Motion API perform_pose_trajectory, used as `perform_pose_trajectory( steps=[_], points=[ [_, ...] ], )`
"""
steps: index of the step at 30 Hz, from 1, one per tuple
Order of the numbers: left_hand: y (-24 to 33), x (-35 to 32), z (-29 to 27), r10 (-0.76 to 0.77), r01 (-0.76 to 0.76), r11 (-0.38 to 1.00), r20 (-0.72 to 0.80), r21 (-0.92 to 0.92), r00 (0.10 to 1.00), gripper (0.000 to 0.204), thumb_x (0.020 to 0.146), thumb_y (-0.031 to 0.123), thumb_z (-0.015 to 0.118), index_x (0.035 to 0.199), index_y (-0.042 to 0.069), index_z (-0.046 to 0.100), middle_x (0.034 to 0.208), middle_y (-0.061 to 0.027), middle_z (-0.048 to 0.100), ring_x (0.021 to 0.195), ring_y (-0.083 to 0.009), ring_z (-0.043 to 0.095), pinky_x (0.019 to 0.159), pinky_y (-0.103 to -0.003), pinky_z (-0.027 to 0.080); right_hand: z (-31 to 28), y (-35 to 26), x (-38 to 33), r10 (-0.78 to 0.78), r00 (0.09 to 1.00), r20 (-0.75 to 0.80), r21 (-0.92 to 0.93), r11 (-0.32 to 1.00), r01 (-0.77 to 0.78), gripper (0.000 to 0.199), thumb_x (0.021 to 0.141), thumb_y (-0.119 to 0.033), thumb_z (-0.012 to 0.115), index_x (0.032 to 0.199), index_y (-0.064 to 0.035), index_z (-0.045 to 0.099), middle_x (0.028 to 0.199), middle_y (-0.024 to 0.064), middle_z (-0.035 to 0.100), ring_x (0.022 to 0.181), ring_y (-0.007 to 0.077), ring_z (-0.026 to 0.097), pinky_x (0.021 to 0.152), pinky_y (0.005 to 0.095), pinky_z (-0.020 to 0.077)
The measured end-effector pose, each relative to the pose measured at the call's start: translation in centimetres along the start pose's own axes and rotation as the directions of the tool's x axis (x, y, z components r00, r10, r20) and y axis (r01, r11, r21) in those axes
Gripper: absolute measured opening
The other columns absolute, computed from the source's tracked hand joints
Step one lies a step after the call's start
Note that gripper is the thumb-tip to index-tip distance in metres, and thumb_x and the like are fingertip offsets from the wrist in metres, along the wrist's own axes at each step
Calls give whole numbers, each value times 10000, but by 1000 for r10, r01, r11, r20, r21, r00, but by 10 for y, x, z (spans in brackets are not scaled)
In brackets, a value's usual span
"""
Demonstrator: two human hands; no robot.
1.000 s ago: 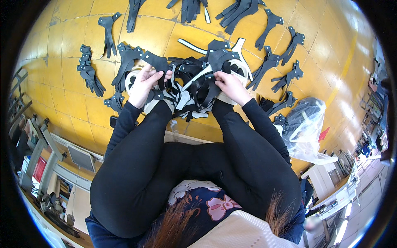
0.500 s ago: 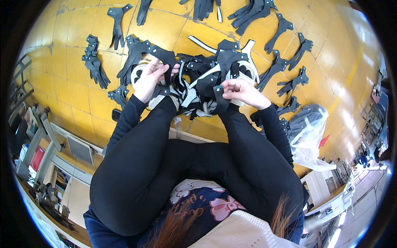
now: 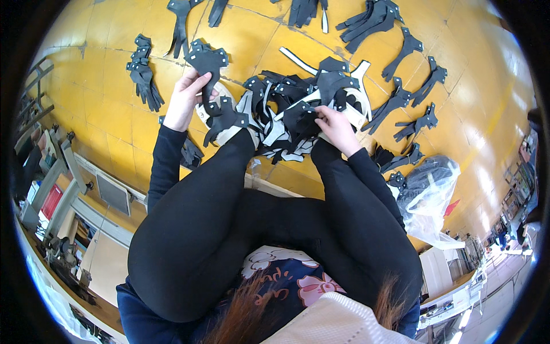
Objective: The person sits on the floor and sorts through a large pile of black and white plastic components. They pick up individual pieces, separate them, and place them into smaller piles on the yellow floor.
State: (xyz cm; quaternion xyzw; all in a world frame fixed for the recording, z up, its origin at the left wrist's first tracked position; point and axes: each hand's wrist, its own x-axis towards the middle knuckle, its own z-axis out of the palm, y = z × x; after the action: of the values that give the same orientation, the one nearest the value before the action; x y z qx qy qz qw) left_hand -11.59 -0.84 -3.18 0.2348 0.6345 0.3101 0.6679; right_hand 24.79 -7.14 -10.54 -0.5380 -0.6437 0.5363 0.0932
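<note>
So the left hand [image 3: 184, 98] is closed around a black cut-out piece [image 3: 206, 63], flat with a wide head and a narrow tail, holding it up off the yellow floor [image 3: 103, 114] a bit left of the main heap. Fingers are wrapped on the tail part, and the wide end sticks up above the hand. The right hand [image 3: 337, 127] is down on the pile of black and white pieces [image 3: 286, 114], fingers pinched onto one of the black bits at the right side of the heap. The two hands are well apart, one on each side of the pile.

The pile itself sits right in front of the person's knees, which are in black leggings [image 3: 229, 218], and it's a jumble of black shapes with some white strips [image 3: 298, 62] poking out at the top. Another black piece [image 3: 224, 119] lies just under the left hand, touching the edge of the heap.

Further out, the floor is dotted with little sorted stacks of the same black shapes: one stack [image 3: 143, 71] off to the left, a few along the top edge [image 3: 372, 20], and a row fanned out on the right [image 3: 412, 109]. Down on the right, near the knee, there's a clear plastic bag [image 3: 432, 195] with dark stuff inside.
</note>
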Motion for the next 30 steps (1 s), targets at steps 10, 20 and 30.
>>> perform_pose_trajectory(
  steps=[10, 20, 30],
  points=[
    [-68, -18, -47, -186, 90, 882, 167, 463, 968, 278, 800, 111, 714, 991, -10, 553, 768, 8, 542, 691, -43, 498, 636, -202, 411, 0, 3, -1, 136, 990, -22, 111, 985, -133, 253, 813, -24, 626, 1065, -21, 599, 785, 54, 602, 620, 112, 536, 594, 247, 456],
    [-90, -43, -20, 71, -32, 700, -25, 714, 997, 597, 693, 41, 752, 1229, 26, 488, 869, -43, 576, 722, -115, 579, 704, -260, 479, 0, 3, 0, 113, 992, -48, 45, 993, -111, 234, 809, -3, 619, 1043, -9, 611, 793, 58, 588, 630, 111, 547, 601, 238, 461],
    [-65, -29, -16, 227, -52, 751, -184, 658, 956, 471, 786, 115, 702, 1220, 37, 536, 918, -49, 599, 753, -106, 558, 699, -241, 475, 0, -5, -1, 93, 986, -135, 113, 990, -78, 344, 790, 38, 608, 1124, -35, 571, 917, 43, 552, 657, 99, 527, 586, 227, 451]
  ],
)
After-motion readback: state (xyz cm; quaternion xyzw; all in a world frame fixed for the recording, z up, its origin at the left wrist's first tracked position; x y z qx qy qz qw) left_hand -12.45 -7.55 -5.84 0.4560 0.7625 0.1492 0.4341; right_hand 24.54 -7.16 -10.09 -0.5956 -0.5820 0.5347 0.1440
